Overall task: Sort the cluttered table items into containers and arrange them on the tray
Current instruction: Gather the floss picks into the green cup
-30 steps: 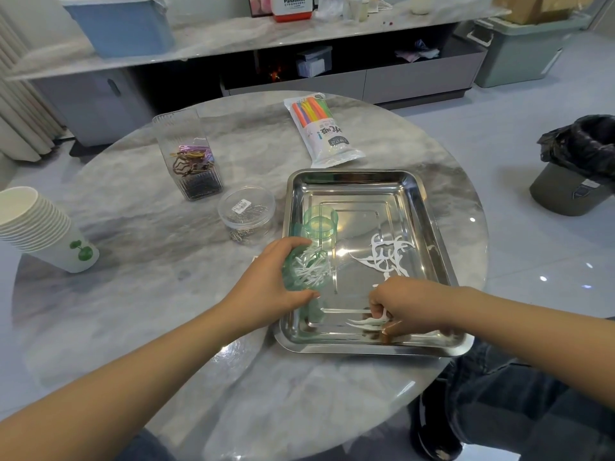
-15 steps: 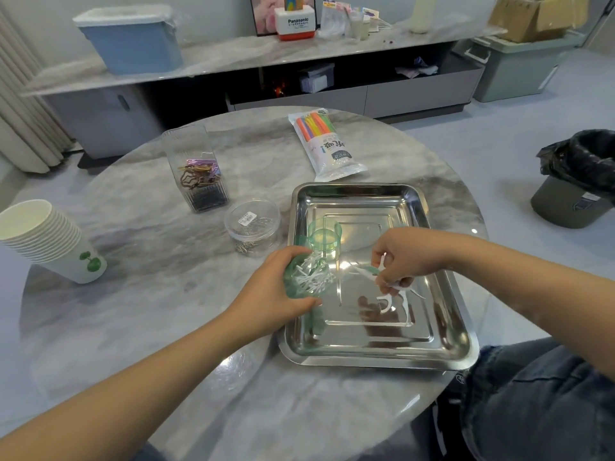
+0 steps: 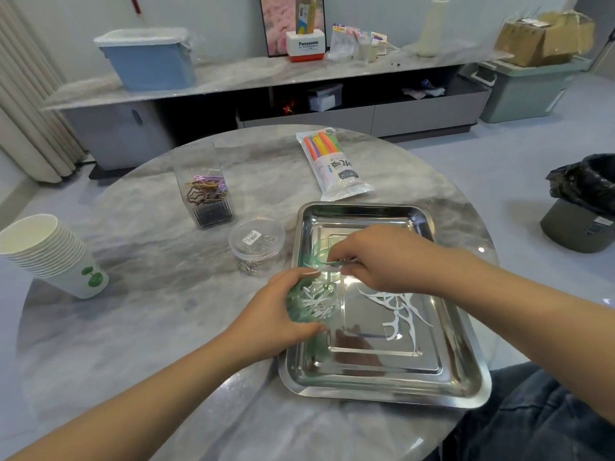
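Seen from above, two bare forearms reach across a round marble table (image 3: 139, 327) toward a steel tray (image 3: 386, 387) at its near right edge. The left hand (image 3: 276, 314) curls around a tilted green see-through cup (image 3: 312, 301) holding white floss picks, at the tray's left rim. The right hand (image 3: 379, 257) hovers just above the cup's mouth, fingertips pinched together on something thin; what it is cannot be made out. Loose white floss picks (image 3: 399, 311) lie on the tray floor. Farther back stand a round clear tub (image 3: 256, 244) of metal clips, a tall clear box (image 3: 204, 194) of coloured clips, stacked paper cups (image 3: 50, 254) and a packet of straws (image 3: 332, 164). On the far shelf, a red and white box (image 3: 307, 44) reads "Panasonic".
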Tool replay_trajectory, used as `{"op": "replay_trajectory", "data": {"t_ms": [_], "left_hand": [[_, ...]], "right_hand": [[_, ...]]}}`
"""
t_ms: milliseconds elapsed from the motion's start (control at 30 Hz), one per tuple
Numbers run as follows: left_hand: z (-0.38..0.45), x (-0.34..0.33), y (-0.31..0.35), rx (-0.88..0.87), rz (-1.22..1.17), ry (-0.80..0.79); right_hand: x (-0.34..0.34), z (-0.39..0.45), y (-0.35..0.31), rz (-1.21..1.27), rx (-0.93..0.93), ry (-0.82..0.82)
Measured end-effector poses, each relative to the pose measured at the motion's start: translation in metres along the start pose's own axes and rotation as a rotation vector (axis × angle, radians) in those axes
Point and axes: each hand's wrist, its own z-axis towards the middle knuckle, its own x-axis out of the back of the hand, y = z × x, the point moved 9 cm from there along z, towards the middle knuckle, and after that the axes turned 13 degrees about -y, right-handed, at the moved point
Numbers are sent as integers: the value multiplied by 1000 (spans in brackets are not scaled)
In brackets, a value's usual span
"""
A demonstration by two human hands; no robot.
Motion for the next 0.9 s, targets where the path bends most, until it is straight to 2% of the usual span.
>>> {"op": "replay_trajectory", "data": {"t_ms": [67,167,367,700,767,800,901], "left_hand": [[1,-1,1,-3,-30,-11],[2,-2,-1,4,-104,-31],[0,-5,-4,-1,-79,-94],[-1,-6,2,-18,-52,-106],[-1,-6,3,-19,-45,-100],[0,-6,3,-13,-50,-94],[0,-6,0,8,-62,-90]], "right_hand": [[2,0,-6,-120,36,54],[6,-2,-10,-154,91,112],[-2,-4,-8,-178,102,64],[-11,0,-26,-347,131,120],[-10,-3,-35,-344,155,164],[-13,-2,-37,-321,152,135],[-18,0,-32,-139,127,104]]}}
